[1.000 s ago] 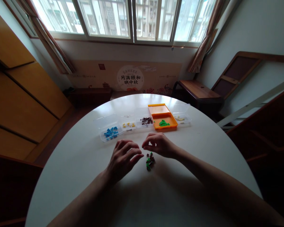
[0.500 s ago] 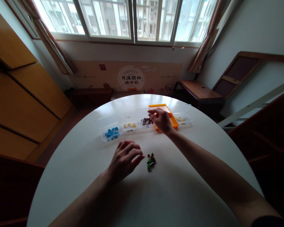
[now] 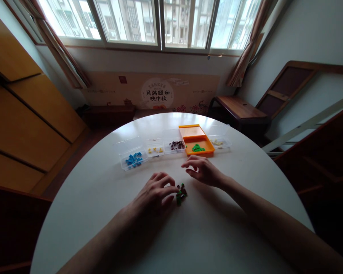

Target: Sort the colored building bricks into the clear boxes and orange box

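A small pile of green and dark brown toy bricks (image 3: 181, 193) lies on the white round table (image 3: 217, 236). At its left edge is my left hand (image 3: 156, 192), fingers bent and apart; the index fingertip reaches the pile, and whether it touches a brick I cannot tell. My right hand (image 3: 204, 170) hovers just beyond the pile to the right, thumb and fingers apart with nothing seen between them. Behind it stands an orange box (image 3: 209, 144) with its lid raised, and green bricks (image 3: 198, 148) lie inside.
Along the back are clear lidded boxes: one with blue bricks (image 3: 134, 160), one with yellow pieces (image 3: 155, 150), one with dark brown pieces (image 3: 176, 145). Pale yellow pieces (image 3: 217, 142) sit in another, right of the orange box. A wooden chair (image 3: 241, 106) stands beyond the table.
My right hand has come back from over the orange box toward the pile, uncovering the green bricks in the box. My left hand has shifted slightly right, to the pile's edge.
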Motion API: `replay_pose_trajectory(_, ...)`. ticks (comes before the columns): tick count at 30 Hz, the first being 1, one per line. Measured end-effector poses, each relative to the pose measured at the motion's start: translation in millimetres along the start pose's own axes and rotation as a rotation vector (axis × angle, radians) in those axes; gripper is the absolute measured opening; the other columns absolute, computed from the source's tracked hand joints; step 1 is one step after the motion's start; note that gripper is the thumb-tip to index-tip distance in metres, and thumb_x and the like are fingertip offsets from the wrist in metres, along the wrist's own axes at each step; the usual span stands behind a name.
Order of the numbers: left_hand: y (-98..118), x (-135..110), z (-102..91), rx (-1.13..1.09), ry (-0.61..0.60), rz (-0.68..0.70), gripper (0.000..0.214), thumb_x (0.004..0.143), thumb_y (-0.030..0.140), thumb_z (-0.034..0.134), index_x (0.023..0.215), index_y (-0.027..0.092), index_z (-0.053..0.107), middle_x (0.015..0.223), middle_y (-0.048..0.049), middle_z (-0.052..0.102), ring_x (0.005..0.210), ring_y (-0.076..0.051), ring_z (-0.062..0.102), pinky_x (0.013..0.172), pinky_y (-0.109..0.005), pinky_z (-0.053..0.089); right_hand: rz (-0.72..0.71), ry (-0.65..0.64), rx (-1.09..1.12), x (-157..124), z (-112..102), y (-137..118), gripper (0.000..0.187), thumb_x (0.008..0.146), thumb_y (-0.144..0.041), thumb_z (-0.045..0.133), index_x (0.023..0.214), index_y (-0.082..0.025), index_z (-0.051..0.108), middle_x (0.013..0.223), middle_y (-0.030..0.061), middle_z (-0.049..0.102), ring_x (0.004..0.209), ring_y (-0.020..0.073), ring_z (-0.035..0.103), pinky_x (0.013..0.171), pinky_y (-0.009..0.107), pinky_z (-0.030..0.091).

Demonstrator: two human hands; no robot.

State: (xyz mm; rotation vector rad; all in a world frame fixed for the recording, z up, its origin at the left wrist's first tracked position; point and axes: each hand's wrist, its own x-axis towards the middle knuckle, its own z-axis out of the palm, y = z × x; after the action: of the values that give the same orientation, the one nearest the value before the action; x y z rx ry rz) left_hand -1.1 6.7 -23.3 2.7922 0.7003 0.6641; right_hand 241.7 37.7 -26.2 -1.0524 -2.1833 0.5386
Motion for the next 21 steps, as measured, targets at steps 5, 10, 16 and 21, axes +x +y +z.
replay_pose_trajectory(5,1.2,2.5,-0.9,0.007,-0.048,0.010,0.017,0.089,0.020,0.058,0.100,0.028,0.067,0.092,-0.0027,0.064,0.089,-0.017,0.053,0.084,-0.034,0.040,-0.014,-0.081,-0.003,-12.3,-0.1,-4.7,0.021,0.082,-0.011,0.059,0.097,-0.018,0.071,0.092,0.0054,0.067,0.065,0.0106,0.057,0.062,0.022,0.044)
replay_pose_trajectory(10,1.6,2.6,1.0,0.020,-0.015,0.015,0.011,0.089,0.023,0.059,0.093,0.026,0.069,0.089,-0.0029,0.064,0.087,-0.016,0.053,0.082,-0.032,0.040,-0.028,-0.082,-0.009,-14.0,3.1,-7.5,0.018,0.082,-0.012,0.060,0.094,-0.017,0.072,0.090,0.0052,0.067,0.066,0.0107,0.057,0.065,0.023,0.044)
replay_pose_trajectory(16,6.1,6.3,-0.9,0.009,-0.017,0.005,0.012,0.091,0.025,0.057,0.094,0.026,0.068,0.091,-0.0023,0.064,0.090,-0.016,0.053,0.084,-0.031,0.039,-0.035,-0.089,-0.007,-14.8,9.3,-7.4,0.016,0.081,-0.012,0.062,0.093,-0.018,0.072,0.089,0.0040,0.067,0.064,0.0098,0.056,0.065,0.021,0.044)
replay_pose_trajectory(21,9.0,8.4,-2.7,0.005,-0.035,0.015,0.015,0.093,0.028,0.054,0.098,0.027,0.068,0.092,-0.0020,0.064,0.093,-0.016,0.053,0.086,-0.031,0.038,-0.026,-0.105,-0.010,-15.3,10.7,-9.7,0.019,0.079,-0.010,0.062,0.093,-0.019,0.071,0.089,0.0030,0.066,0.064,0.0089,0.056,0.063,0.020,0.043)
